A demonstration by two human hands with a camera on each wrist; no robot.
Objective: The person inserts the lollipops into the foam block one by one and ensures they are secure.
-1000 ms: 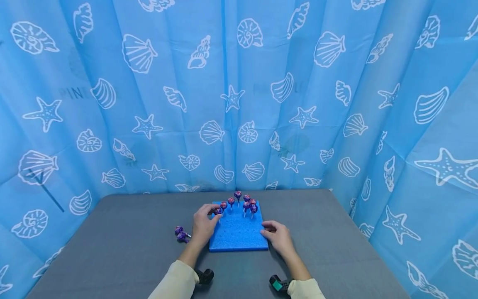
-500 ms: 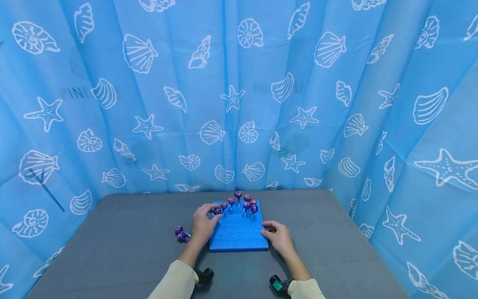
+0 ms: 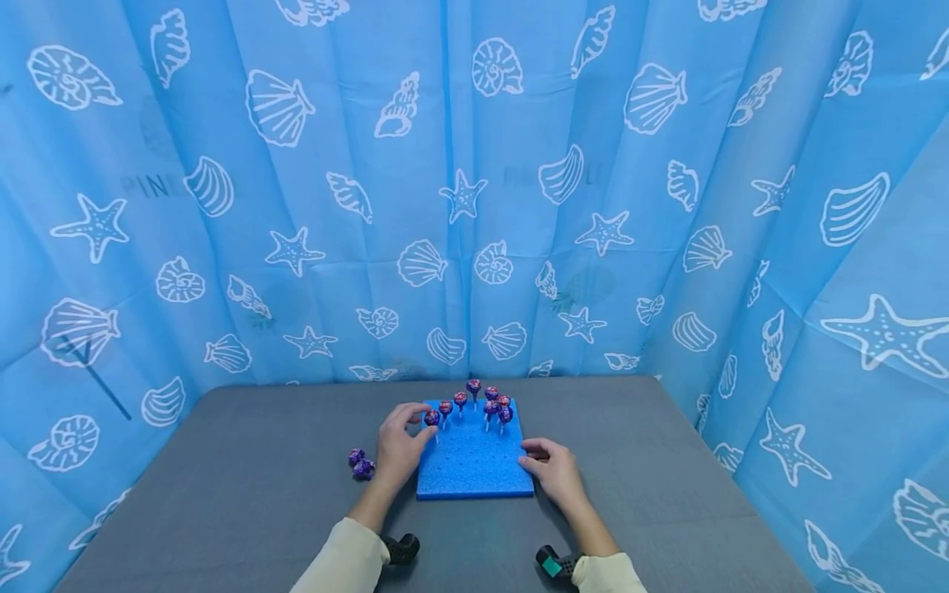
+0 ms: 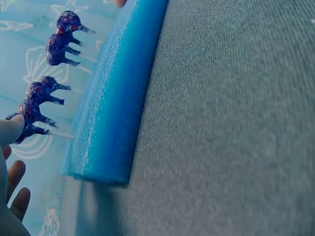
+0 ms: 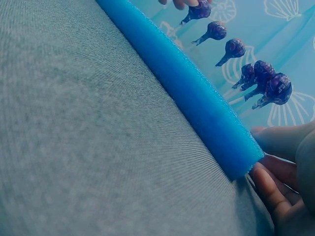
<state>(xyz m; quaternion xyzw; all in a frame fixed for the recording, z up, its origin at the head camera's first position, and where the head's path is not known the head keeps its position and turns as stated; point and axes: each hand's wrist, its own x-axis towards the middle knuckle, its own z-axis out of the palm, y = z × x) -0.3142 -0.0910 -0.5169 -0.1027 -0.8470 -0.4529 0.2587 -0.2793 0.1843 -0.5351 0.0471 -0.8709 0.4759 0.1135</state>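
Note:
A blue foam board (image 3: 474, 473) lies on the table with several purple-and-red wrapped lollipops standing in it by their sticks. Along its back right is a cluster including a front lollipop (image 3: 506, 414); others run in a line toward the left edge. My left hand (image 3: 400, 445) is around the leftmost lollipop (image 3: 432, 418), thumb and fingers spread apart at either side of its head. In the left wrist view its thumb (image 4: 12, 129) overlaps that wrapper. My right hand (image 3: 552, 469) holds the board's right edge, thumb (image 5: 275, 137) above and fingers at the side.
Two loose lollipops (image 3: 362, 468) lie on the grey table (image 3: 259, 494) left of my left forearm. A blue shell-patterned curtain (image 3: 460, 247) hangs behind the table and along its sides. Black wrist devices (image 3: 404, 549) sit on both wrists.
My left hand has loosened and shifted slightly left, showing more of the leftmost lollipop, which stays upright in the foam. The right hand keeps its place on the board's edge.

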